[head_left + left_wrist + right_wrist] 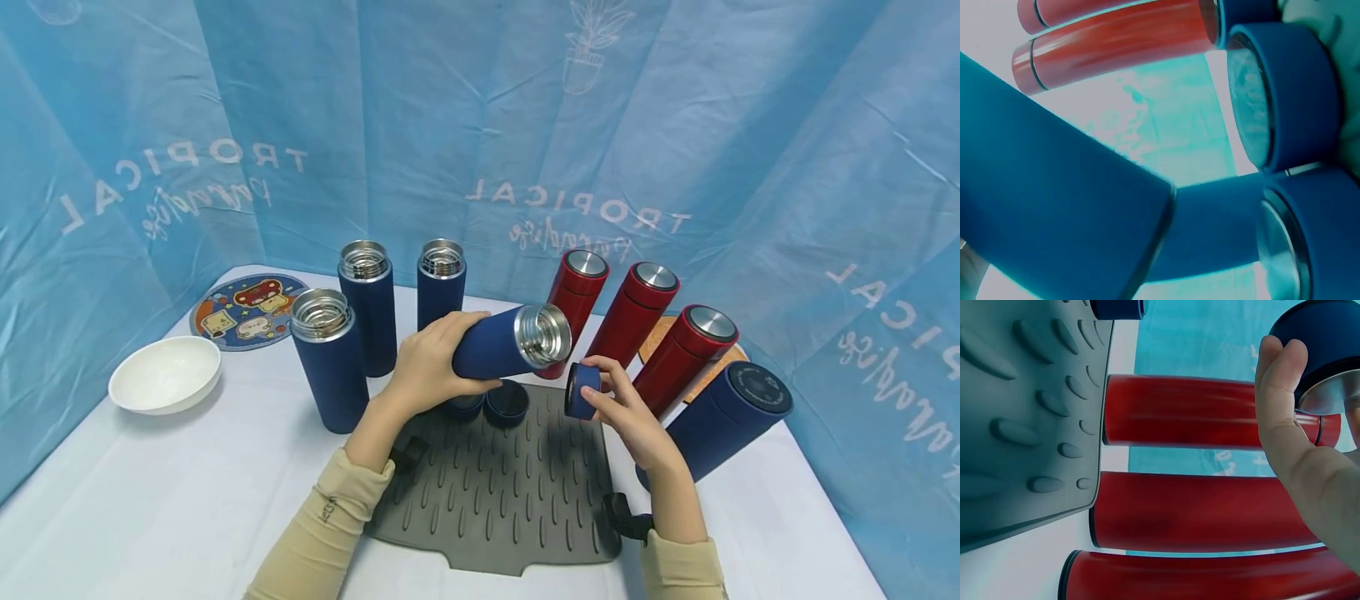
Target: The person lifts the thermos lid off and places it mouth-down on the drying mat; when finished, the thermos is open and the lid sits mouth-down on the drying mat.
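My left hand (pixel 427 362) grips a blue thermos bottle (pixel 487 346), tilted nearly flat above the mat. Its bare steel mouth faces right. Between the thumb and fingers of my right hand (pixel 626 412) is a blue lid (pixel 585 390), pinched on its side and apart from the bottle's mouth. The right wrist view shows this lid (pixel 1329 331) with a metallic inner edge. Two more blue lids (pixel 506 402) lie on the grey ridged mat (pixel 495 500) under the bottle; one is partly hidden by the left hand.
Three lidless blue bottles (pixel 330 375) stand at the left and back. Three capped red bottles (pixel 626 325) and a capped blue bottle (pixel 708 433) stand at the right. A white bowl (pixel 165 375) and a round patterned mat (pixel 247 310) lie far left. Blue curtains (pixel 465 125) enclose the table.
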Tool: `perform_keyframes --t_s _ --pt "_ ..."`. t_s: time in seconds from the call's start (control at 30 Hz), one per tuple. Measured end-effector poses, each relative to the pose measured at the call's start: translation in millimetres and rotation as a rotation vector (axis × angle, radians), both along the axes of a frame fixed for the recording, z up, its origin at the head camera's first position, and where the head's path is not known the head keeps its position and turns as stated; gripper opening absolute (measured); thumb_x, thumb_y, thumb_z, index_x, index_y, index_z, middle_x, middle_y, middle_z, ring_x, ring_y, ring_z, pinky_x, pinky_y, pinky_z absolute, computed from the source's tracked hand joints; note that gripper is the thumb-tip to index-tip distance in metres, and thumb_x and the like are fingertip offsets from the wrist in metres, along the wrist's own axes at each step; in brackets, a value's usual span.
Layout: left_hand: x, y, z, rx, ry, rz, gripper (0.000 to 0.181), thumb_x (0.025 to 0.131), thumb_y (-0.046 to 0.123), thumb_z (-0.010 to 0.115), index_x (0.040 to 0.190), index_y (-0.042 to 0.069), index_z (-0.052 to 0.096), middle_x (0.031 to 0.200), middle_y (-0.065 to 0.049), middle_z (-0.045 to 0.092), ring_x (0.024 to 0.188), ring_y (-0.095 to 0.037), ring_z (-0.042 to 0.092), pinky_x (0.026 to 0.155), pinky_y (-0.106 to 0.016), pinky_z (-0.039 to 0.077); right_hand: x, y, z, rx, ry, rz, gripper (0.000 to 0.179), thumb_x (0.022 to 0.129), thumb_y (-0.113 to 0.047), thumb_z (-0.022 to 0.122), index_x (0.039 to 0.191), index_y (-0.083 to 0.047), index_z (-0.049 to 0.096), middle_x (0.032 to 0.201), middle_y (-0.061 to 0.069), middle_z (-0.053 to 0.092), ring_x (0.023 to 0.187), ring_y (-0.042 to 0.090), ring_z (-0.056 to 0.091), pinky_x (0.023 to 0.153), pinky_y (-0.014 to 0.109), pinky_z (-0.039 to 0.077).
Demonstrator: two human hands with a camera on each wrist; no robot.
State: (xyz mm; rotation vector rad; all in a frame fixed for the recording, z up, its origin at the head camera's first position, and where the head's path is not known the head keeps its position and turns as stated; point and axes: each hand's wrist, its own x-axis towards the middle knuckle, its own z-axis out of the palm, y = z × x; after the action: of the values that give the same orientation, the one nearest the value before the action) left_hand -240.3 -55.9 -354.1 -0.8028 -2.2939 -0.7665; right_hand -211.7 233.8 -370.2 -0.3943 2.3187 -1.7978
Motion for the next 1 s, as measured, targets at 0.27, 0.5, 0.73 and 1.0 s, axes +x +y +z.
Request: perform_keyframes --t_s 0.27,0.5,0.73,1.0 --pt "-10.1 14.0 5.7 0.192 -0.262 -0.029 0.084 0.061 0.035 0.085 0.131 0.016 0.043 0.125 -0.010 0.055 0.109 -0.029 0.054 0.086 -0.052 0.045 -0.9 -0.6 -1.9 0.019 -0.002 0.004 0.044 0.095 -0.020 0.047 0.134 -0.014 0.028 0.121 0.017 0.036 0.095 0.025 0.044 0.081 0.044 0.044" --pt "-25.6 27.6 -1.9 0.345 -0.373 -0.073 0.082 0.064 0.028 0.084 0.132 0.014 0.041 0.126 -0.012 0.051 0.114 -0.027 0.048 0.090 -0.049 0.043 -0.7 -0.9 -3.5 0.012 -0.001 0.003 0.045 0.094 -0.020 0.047 0.135 -0.014 0.028 0.122 0.018 0.036 0.098 0.027 0.043 0.082 0.047 0.044" --pt "-41.7 40.8 -14.0 0.354 -0.446 -0.002 0.084 0.067 0.033 0.082 0.135 0.014 0.037 0.129 -0.011 0.051 0.120 -0.027 0.047 0.095 -0.051 0.040 -0.7 -1.7 -3.1 0.023 -0.006 -0.013 0.045 0.094 -0.020 0.048 0.135 -0.014 0.029 0.122 0.018 0.036 0.099 0.027 0.041 0.082 0.047 0.043" --pt "-49.7 48.0 -28.5 0.321 -0.452 0.079 0.082 0.066 0.033 0.082 0.133 0.012 0.039 0.124 -0.014 0.055 0.113 -0.031 0.053 0.091 -0.050 0.044 0.0 -2.6 -3.3 0.020 0.001 -0.010 0.044 0.094 -0.019 0.048 0.134 -0.014 0.030 0.121 0.018 0.038 0.100 0.027 0.043 0.080 0.044 0.045"
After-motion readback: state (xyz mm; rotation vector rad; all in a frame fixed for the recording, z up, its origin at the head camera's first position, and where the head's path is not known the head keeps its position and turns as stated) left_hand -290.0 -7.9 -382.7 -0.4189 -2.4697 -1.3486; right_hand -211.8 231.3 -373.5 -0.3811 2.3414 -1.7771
